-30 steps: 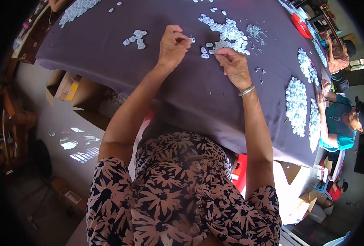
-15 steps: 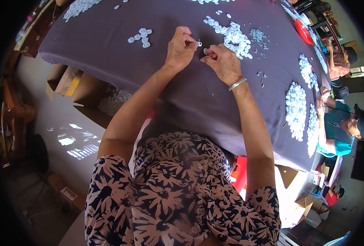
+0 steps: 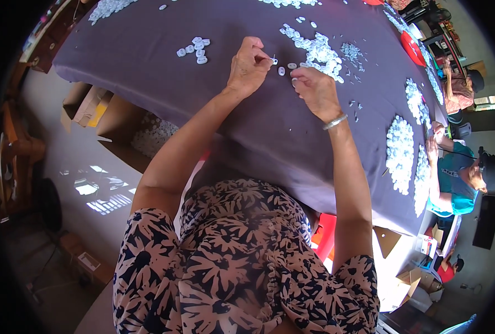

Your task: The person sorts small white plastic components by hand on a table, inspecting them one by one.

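Note:
My left hand (image 3: 248,65) pinches a small white ring-shaped part (image 3: 273,60) between thumb and forefinger, just above the purple tablecloth (image 3: 164,61). My right hand (image 3: 314,89), with a silver bracelet on the wrist, rests curled on the cloth a little to the right, fingertips near two loose white parts (image 3: 285,69). Whether it holds one I cannot tell. A heap of the same white parts (image 3: 320,53) lies just beyond the right hand. A small cluster of white parts (image 3: 194,49) lies left of my left hand.
More heaps of white parts (image 3: 400,153) cover the table's right side. A person in a teal shirt (image 3: 453,181) sits at the right edge, another person (image 3: 459,89) beyond. Open cardboard boxes (image 3: 91,108) stand on the floor at left; a red dish (image 3: 412,47) lies far right.
The hands came together half a second ago and have now drawn apart slightly. My left hand keeps a small white part pinched; my right hand has lowered onto the cloth.

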`<state>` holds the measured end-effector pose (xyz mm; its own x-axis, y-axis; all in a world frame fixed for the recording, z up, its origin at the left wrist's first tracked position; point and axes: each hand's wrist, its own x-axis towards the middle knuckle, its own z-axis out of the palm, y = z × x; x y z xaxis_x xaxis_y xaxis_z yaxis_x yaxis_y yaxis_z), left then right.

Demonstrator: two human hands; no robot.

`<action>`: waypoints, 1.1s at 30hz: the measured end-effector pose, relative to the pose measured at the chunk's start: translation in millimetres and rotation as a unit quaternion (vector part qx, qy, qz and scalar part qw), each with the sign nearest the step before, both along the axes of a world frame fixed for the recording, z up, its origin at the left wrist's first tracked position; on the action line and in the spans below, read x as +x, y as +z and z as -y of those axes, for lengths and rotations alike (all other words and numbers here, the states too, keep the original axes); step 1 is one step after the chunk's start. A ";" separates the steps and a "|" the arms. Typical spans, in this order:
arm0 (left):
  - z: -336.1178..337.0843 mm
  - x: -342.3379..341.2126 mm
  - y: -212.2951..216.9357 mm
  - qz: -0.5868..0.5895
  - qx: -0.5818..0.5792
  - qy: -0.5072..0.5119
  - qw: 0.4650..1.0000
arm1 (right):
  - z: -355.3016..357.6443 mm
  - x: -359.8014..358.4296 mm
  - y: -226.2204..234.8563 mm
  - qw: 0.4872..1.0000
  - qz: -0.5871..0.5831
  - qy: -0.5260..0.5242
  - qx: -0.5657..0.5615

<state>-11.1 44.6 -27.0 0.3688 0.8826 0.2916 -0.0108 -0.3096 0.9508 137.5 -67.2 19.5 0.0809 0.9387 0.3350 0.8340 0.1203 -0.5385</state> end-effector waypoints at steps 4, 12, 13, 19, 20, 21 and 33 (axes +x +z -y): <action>6.0 4.6 1.7 0.008 0.009 -0.039 0.999 | 16.6 12.5 -13.9 0.977 -0.203 -0.062 0.009; 44.0 17.4 13.6 0.024 -0.023 -0.151 0.988 | 43.3 15.8 -9.6 0.990 -0.021 -0.129 0.058; 46.3 18.2 10.2 0.025 -0.024 -0.157 0.987 | 45.7 17.0 -8.4 0.990 -0.021 -0.129 0.057; 53.0 17.5 13.1 -0.005 -0.023 -0.153 0.988 | 55.5 28.8 -5.6 0.989 0.088 -0.117 0.033; 54.0 17.2 15.0 -0.010 -0.015 -0.151 0.988 | 54.5 30.0 -5.7 0.989 0.060 -0.133 0.020; 53.9 17.8 13.9 -0.010 -0.015 -0.150 0.989 | 53.0 31.0 -5.6 0.988 0.032 -0.148 0.007; 52.3 20.2 8.9 -0.042 0.026 -0.157 0.986 | 15.2 21.1 -14.9 0.877 -0.477 -0.047 0.013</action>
